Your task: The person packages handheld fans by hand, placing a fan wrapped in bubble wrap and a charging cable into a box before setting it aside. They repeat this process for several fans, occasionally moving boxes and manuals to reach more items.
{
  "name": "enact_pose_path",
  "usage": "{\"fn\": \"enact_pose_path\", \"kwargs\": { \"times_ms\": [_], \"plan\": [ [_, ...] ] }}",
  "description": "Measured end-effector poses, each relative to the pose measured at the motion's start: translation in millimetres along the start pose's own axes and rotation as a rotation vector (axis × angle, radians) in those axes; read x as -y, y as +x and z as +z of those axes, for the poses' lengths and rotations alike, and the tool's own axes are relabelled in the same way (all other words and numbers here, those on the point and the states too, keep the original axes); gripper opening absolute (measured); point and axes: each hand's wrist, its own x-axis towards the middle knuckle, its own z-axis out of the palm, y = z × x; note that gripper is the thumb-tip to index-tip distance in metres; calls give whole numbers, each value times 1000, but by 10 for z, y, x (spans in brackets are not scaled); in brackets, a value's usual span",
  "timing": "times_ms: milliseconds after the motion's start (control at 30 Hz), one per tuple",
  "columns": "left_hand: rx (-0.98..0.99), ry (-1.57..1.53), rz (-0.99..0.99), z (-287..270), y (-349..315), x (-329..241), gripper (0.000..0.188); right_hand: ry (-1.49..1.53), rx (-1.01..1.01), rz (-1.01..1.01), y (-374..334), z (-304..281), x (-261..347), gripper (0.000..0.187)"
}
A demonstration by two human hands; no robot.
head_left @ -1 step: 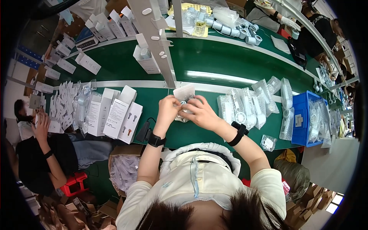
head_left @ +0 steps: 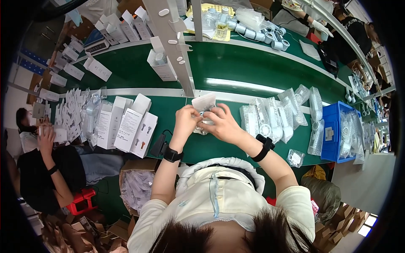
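Observation:
In front of me, over the green table, my left hand (head_left: 185,123) and my right hand (head_left: 222,122) meet with bent fingers on a small pale packet (head_left: 204,102). Its upper part is a flat whitish flap standing above my fingertips. Clear, shiny plastic shows below, between the hands, with something grey and white inside that I cannot make out. My fingers hide most of it. Left of my hands stand several white printed boxes (head_left: 130,126), some with raised flaps. To the right lie several clear bubble-wrap sleeves (head_left: 270,120) holding white parts.
A metal post (head_left: 171,42) rises just beyond my hands. A blue bin (head_left: 333,133) of wrapped parts stands at right; a small bagged part (head_left: 295,157) lies by the front edge. A black device (head_left: 159,145) sits beside my left wrist. Another person's hand (head_left: 46,141) works at far left.

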Motion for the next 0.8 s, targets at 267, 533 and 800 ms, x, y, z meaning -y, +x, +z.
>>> {"fn": "enact_pose_path", "kwargs": {
  "times_ms": [267, 533, 800],
  "plan": [
    [-110, -25, 35, 69, -51, 36, 12, -117, 136, 85, -277, 162, 63, 29],
    [-122, -40, 4, 126, -126, -12, 8, -13, 343, 202, -70, -104, 160, 23],
    [-95, 72, 80, 265, -185, -143, 7, -503, 468, -147, -191, 207, 350, 22]
  ]
}}
